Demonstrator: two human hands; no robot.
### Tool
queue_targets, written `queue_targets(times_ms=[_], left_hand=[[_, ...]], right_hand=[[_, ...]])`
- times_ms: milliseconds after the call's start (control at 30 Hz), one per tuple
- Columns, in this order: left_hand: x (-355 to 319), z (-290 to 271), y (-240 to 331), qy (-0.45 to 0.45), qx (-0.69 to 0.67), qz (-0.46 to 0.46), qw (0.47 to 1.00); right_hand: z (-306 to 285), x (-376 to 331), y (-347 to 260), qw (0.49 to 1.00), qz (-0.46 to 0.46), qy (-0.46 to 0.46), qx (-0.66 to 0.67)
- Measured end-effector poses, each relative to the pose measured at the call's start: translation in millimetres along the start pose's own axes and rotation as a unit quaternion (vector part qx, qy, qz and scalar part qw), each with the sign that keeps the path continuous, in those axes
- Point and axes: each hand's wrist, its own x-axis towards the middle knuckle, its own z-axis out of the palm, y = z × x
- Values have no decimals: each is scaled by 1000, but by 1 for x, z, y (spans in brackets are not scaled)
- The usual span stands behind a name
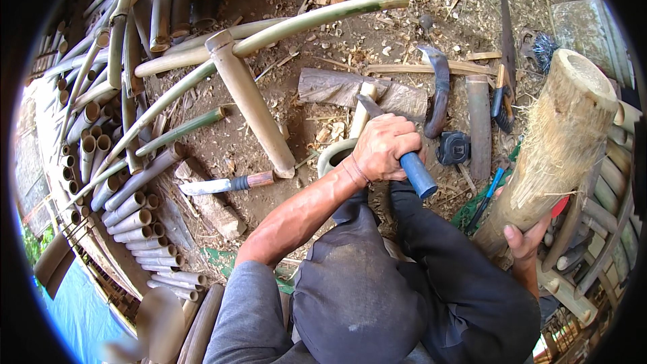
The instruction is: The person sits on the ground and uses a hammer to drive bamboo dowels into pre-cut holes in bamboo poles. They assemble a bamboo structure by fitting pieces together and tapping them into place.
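Observation:
My left hand (389,147) is closed around the blue handle (418,176) of a tool. Its grey metal end (369,105) points away and to the left, over a pale stick (362,118). I cannot make out the tool's exact kind. On the right, a thick pale log (556,135) stands tilted, its sides shaved and hung with loose fibres. My right hand (528,239) supports it near its lower end, with the thumb against the wood and the other fingers partly hidden behind it. A knife (229,184) with a wooden handle lies left of my left forearm.
A curved blade (437,91), a black tape measure (453,147), a saw (505,40) and a wire brush (543,50) lie ahead. Bamboo poles (323,20) on an upright post (249,104) cross the far left. Cut bamboo tubes (131,222) are stacked left.

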Motion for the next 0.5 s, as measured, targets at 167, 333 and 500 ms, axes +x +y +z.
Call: queue_targets(times_ms=[167, 333, 500], left_hand=[[4, -4, 2, -2, 4, -9, 1000], [4, -3, 2, 6, 13, -8, 1000], [6, -4, 3, 7, 19, -10, 1000]], right_hand=[[-13, -6, 7, 998, -10, -8, -62], [-15, -6, 9, 999, -4, -3, -52], [-14, -5, 7, 999, 5, 1, -36]])
